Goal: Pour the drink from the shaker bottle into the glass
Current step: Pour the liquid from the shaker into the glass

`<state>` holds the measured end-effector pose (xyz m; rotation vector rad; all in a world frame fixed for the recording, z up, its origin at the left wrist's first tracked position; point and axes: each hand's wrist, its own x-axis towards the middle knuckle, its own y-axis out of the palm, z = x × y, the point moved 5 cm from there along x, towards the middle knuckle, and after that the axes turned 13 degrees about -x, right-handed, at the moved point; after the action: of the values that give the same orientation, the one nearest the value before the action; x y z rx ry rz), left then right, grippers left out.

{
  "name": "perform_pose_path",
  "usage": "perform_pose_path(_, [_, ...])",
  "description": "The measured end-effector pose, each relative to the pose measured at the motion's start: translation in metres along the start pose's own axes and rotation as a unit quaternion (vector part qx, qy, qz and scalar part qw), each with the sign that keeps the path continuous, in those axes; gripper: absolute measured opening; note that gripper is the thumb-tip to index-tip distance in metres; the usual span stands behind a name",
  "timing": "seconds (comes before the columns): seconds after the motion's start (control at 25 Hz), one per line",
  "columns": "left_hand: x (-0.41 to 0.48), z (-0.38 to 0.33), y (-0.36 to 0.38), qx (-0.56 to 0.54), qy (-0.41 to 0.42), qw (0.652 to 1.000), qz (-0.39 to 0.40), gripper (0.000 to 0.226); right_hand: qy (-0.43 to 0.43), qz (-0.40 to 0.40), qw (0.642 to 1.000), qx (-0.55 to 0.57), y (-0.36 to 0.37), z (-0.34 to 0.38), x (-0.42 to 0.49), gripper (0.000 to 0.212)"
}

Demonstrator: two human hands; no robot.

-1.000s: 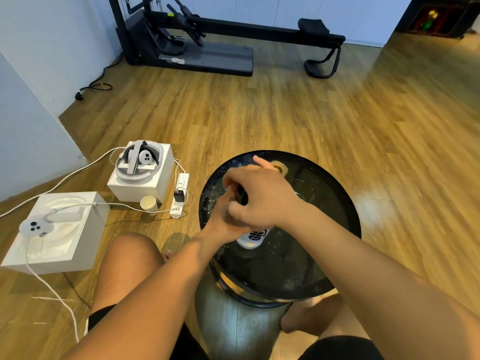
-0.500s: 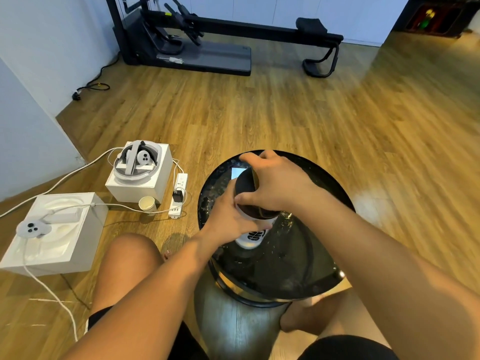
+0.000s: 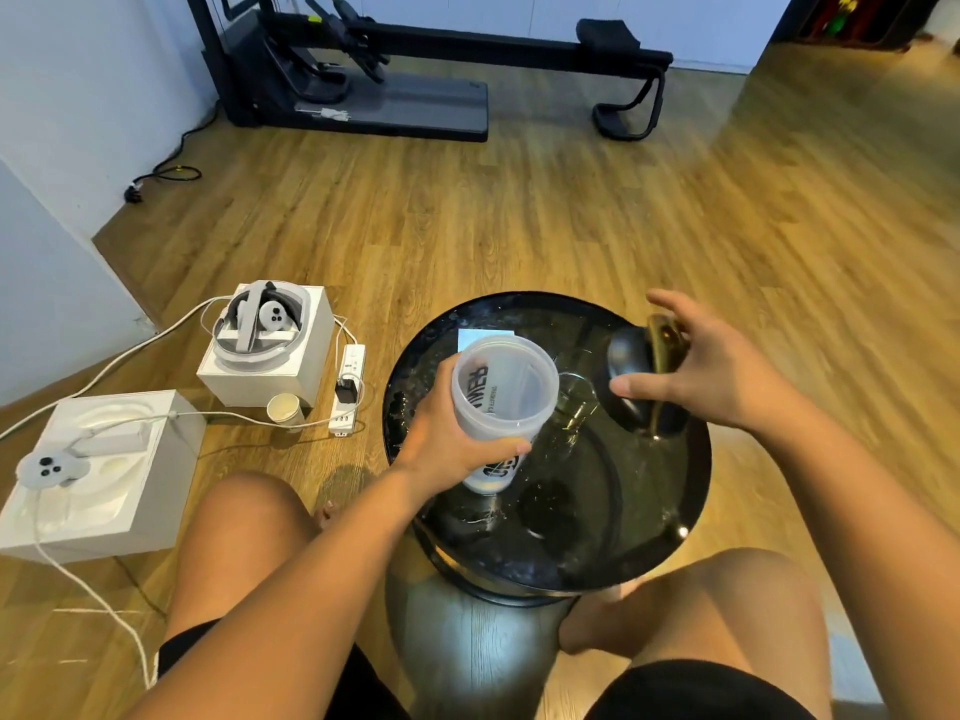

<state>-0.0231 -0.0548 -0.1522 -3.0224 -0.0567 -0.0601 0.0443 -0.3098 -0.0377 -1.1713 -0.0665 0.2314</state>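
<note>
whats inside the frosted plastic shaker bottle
Through the open mouth of the frosted plastic shaker bottle only its pale inner wall and reversed black lettering show. No drink is visible near the rim; the left hand and cloudy wall hide the lower part.

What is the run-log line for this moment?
stage: lid off, pour not begun | left hand: grips open shaker bottle | right hand: holds lid aside | glass: stands on table between hands
</note>
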Motion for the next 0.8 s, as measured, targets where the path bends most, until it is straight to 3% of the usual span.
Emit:
perform_pose_path(0.16, [0.001, -0.001, 0.003, -0.012, -0.003, 1.0, -0.011, 0.118, 0.083, 0.043, 0.995, -0.021, 0.052, -0.067, -0.008, 0.115])
perform_pose_path(0.4, [-0.005, 0.006, 0.005, -0.019, -0.017, 0.999, -0.031, 0.118, 0.1, 0.144, 0.98, -0.093, 0.154, -0.101, -0.013, 0.12])
perform_pose_path(0.56, [-0.011, 0.011, 0.01, -0.014, -0.02, 0.998, -0.061, 0.115, 0.104, 0.128, 0.978, -0.131, 0.181, -0.111, -0.02, 0.109])
perform_pose_path(0.8, [-0.019, 0.029, 0.016, 0.028, -0.067, 0.995, -0.068, 0.126, 0.076, 0.071, 0.991, -0.078, 0.189, -0.12, -0.022, 0.103])
